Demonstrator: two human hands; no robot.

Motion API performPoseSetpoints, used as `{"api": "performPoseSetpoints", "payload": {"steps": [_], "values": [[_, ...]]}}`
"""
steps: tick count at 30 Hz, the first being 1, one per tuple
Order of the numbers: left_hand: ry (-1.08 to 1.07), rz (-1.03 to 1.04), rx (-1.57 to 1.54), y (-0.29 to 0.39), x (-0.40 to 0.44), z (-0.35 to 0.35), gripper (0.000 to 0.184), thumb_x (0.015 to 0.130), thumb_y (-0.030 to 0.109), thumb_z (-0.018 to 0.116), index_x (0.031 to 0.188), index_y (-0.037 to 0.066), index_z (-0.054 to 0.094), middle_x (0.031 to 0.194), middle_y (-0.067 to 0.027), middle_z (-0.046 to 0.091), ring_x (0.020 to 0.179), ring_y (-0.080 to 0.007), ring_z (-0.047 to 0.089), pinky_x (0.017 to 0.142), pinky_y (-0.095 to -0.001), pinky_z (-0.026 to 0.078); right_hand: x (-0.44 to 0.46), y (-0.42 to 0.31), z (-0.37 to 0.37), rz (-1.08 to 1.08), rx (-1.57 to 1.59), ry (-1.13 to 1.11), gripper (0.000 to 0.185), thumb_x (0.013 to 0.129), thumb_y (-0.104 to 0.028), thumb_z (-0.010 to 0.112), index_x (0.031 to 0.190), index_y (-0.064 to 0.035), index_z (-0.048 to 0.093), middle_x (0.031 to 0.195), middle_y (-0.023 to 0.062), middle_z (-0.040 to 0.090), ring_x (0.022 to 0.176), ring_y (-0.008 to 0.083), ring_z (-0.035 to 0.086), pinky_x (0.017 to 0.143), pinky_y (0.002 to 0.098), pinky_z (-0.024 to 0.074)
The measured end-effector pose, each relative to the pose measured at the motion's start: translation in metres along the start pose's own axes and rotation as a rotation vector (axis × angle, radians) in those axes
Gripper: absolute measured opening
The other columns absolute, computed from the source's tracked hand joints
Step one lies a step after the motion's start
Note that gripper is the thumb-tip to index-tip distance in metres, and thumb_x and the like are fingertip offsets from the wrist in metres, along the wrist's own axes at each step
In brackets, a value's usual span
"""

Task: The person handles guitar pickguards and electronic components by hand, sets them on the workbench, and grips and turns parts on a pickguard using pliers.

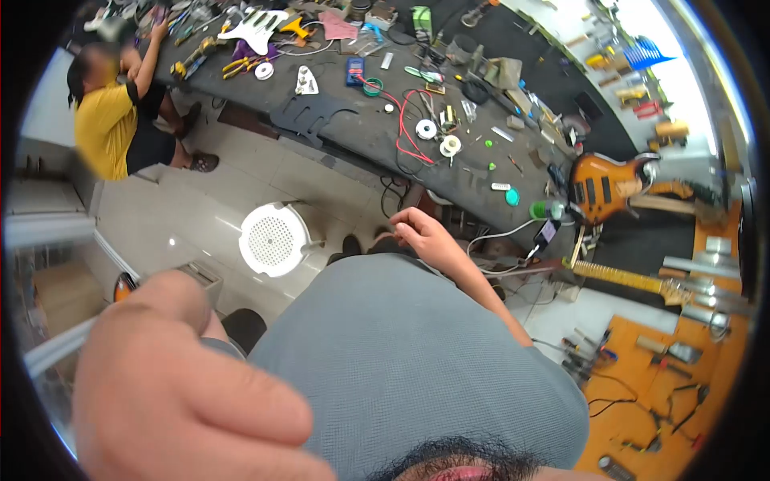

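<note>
Workbench [337, 132] is covered in guitar-shop clutter, and neither hand is on any of it right now. Right hand [429, 240] is out in front of the belly, just off the near edge, fingers loosely curled and half open with nothing visible in them. Left hand [184, 385] is up really close to the camera, fingers bent and a bit blurry — can't tell if it's pinching anything.

Closest stuff to the right hand is the white cable [501, 235] running along the bench edge, with the red test leads [401, 132] farther in, near two white spools [438, 138]. Those leads run toward a blue multimeter [355, 71]. Sunburst electric guitar body [589, 188] sits at the right end, strings and wiring too small to judge, and a guitar neck [622, 277] lies nearby, apart from the body.

How far along? Hard to call. White pickguard [255, 30] lies loose on the bench and small parts are scattered about, so I'd say nothing's packed away or tidied — but no finished step shows either. White stool [274, 239] stands on the floor, and a co-worker [112, 120] is at the far left end.
</note>
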State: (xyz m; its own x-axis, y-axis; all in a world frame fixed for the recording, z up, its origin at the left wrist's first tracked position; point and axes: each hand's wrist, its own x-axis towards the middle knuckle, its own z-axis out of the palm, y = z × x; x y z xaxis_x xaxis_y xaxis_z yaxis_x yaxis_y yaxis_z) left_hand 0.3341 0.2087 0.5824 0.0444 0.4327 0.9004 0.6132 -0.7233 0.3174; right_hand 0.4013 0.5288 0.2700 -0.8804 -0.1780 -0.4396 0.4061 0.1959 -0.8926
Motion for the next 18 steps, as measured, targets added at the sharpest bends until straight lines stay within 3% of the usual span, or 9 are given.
{"api": "performPoseSetpoints", "payload": {"steps": [10,18], "values": [[0.008,-0.143,0.091,-0.013,-0.022,-0.086,0.007,0.096,0.011,0.075,0.103,0.012,0.074,0.079,0.0009,0.070,0.055,-0.0093,0.051,0.055,-0.0293,0.042,0.139,-0.067,-0.008,-0.031,-0.206,-0.255,0.024,0.111,-0.019,0.059,0.124,0.0004,0.067,0.107,0.0089,0.076,0.095,0.0171,0.069,0.088,0.0337,0.0558],[0.115,-0.474,0.154,-0.047,-0.033,-0.191,0.002,0.101,0.017,0.074,0.102,0.016,0.072,0.079,0.0046,0.071,0.055,-0.0068,0.051,0.057,-0.0273,0.044,0.265,-0.111,-0.017,-0.063,-0.137,-0.422,0.021,0.110,-0.016,0.060,0.122,-0.0005,0.067,0.097,0.0067,0.071,0.088,0.0149,0.068,0.083,0.0334,0.0565]]}}
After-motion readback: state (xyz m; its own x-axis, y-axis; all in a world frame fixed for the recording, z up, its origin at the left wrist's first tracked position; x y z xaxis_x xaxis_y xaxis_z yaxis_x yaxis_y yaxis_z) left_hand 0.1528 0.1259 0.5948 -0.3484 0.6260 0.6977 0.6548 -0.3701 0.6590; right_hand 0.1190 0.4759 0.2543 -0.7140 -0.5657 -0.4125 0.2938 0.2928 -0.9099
